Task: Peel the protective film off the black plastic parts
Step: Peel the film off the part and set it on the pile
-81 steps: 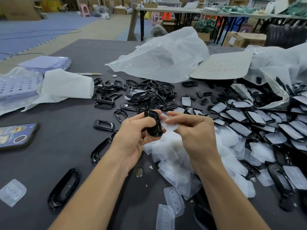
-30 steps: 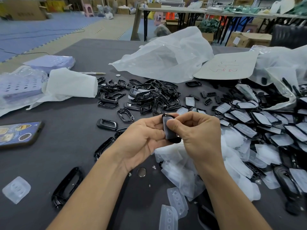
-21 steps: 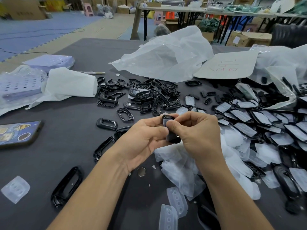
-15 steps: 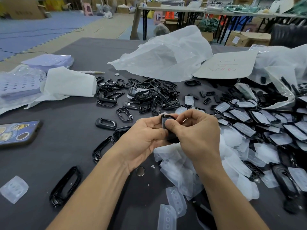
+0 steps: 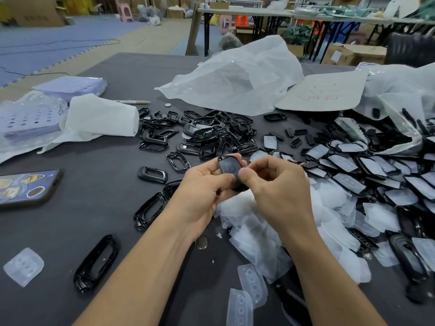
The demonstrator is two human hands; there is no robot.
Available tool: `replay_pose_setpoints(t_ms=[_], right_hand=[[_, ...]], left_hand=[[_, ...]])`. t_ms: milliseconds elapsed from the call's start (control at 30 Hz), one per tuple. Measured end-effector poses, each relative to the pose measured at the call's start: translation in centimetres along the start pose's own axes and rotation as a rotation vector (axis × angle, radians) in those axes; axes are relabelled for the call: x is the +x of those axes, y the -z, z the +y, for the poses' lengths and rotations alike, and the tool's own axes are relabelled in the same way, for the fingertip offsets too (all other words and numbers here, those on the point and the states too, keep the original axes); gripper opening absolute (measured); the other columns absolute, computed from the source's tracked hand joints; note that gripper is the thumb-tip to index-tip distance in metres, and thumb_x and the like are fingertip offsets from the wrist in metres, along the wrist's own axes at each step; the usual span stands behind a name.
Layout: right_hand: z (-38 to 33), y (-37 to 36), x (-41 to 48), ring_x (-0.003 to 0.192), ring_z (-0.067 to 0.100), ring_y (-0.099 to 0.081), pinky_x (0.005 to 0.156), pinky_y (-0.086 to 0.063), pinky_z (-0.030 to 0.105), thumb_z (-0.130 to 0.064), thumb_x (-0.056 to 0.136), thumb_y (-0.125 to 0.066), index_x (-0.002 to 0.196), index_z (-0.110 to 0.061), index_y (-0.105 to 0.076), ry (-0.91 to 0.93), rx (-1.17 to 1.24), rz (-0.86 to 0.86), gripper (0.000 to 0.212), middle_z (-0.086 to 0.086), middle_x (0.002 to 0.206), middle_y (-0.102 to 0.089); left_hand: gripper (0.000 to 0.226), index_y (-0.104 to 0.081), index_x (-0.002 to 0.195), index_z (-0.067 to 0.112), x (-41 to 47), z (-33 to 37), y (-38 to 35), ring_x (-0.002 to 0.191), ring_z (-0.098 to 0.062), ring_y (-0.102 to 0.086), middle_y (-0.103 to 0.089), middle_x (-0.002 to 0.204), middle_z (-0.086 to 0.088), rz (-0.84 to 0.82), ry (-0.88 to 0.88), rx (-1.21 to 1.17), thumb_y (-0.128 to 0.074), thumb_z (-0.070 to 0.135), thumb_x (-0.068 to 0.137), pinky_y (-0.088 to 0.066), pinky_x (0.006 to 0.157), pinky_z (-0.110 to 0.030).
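Observation:
Both hands meet above the table's middle. My left hand (image 5: 207, 187) grips a black plastic part (image 5: 229, 167), holding it upright with its film-covered face toward me. My right hand (image 5: 273, 184) pinches the part's right edge with thumb and curled fingers. Below them lies a heap of peeled translucent films (image 5: 261, 231). To the right, several black parts still covered in film (image 5: 348, 182) lie spread out. A pile of bare black frames (image 5: 211, 135) sits behind the hands.
A phone (image 5: 26, 187) lies at the left edge, with loose black frames (image 5: 96, 262) and a single film piece (image 5: 23, 267) near it. White tissue (image 5: 98, 118), purple trays (image 5: 23, 121), plastic bags (image 5: 235, 76) and a cardboard sheet (image 5: 324, 92) crowd the grey table's (image 5: 70, 220) back.
The part was turned from edge-on to face toward me. My right hand let go of a peeled film and now pinches the part's right edge.

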State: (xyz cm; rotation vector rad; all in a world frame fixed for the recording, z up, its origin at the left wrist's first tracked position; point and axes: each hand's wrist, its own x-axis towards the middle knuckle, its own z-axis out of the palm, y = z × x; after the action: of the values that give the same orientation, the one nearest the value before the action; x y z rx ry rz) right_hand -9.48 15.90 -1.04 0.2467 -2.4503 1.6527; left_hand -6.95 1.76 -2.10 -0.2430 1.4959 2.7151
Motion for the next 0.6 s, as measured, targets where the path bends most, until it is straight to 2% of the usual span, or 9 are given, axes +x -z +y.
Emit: replay_pose_setpoints(t_ms=[67,133,233,333,467,600], right_hand=[[0.05,-0.08,-0.02,0.065,0.005,-0.068,0.068,-0.056,0.028,-0.021,0.08,-0.081,0.07,-0.023,-0.073,-0.007,-0.029,-0.019,0.013,-0.012,0.066,-0.072],[0.08,-0.03,0.05,0.064,0.006,-0.069,0.068,-0.058,0.03,-0.019,0.079,-0.082,0.069,-0.023,-0.074,-0.019,-0.014,-0.02,0.013,-0.011,0.065,-0.072],[0.16,0.11,0.16,0.065,0.009,-0.072,0.068,-0.06,0.032,-0.014,0.079,-0.082,0.069,-0.021,-0.075,-0.022,0.03,-0.027,0.014,-0.009,0.065,-0.073],[0.2,0.08,0.08,0.062,0.009,-0.072,0.067,-0.059,0.032,-0.011,0.079,-0.081,0.069,-0.021,-0.075,-0.027,0.047,-0.056,0.015,-0.008,0.063,-0.073],[0.32,0.07,0.11,0.063,0.013,-0.072,0.068,-0.06,0.036,-0.009,0.078,-0.081,0.069,-0.021,-0.076,-0.023,0.087,-0.055,0.016,-0.006,0.064,-0.073],[0.32,-0.24,0.06,0.066,0.018,-0.073,0.068,-0.06,0.038,-0.013,0.083,-0.078,0.075,-0.021,-0.076,-0.016,0.188,-0.059,0.012,-0.003,0.069,-0.075]], left_hand=[[0.039,-0.072,0.116,0.003,-0.11,0.03,-0.07,0.068,-0.014,-0.066,-0.076,0.106,-0.013,-0.004,0.011,0.018,-0.051,-0.019,0.092,-0.051,0.051,-0.018],[0.037,-0.07,0.119,0.001,-0.29,0.05,-0.12,0.058,-0.01,-0.06,-0.075,0.102,-0.012,-0.002,0.009,0.061,-0.051,-0.018,0.093,-0.046,0.046,-0.016],[0.026,-0.077,0.104,0.002,-0.49,0.43,-0.11,0.059,-0.011,-0.066,-0.074,0.083,-0.011,0.053,-0.021,0.136,-0.058,-0.012,0.093,-0.052,0.05,-0.019],[0.024,-0.084,0.082,0.014,-0.35,0.89,0.22,0.059,-0.011,-0.065,-0.075,0.077,-0.008,0.194,-0.042,0.236,-0.067,-0.001,0.092,-0.056,0.055,-0.02],[0.022,-0.082,0.081,0.011,-0.31,0.95,0.19,0.049,-0.009,-0.06,-0.074,0.067,-0.006,0.274,-0.091,0.281,-0.07,-0.004,0.09,-0.054,0.05,-0.019],[0.02,-0.081,0.08,0.011,-0.32,0.64,-0.19,0.052,-0.013,-0.064,-0.077,0.072,-0.009,0.325,-0.159,0.275,-0.072,-0.004,0.09,-0.055,0.051,-0.021]])
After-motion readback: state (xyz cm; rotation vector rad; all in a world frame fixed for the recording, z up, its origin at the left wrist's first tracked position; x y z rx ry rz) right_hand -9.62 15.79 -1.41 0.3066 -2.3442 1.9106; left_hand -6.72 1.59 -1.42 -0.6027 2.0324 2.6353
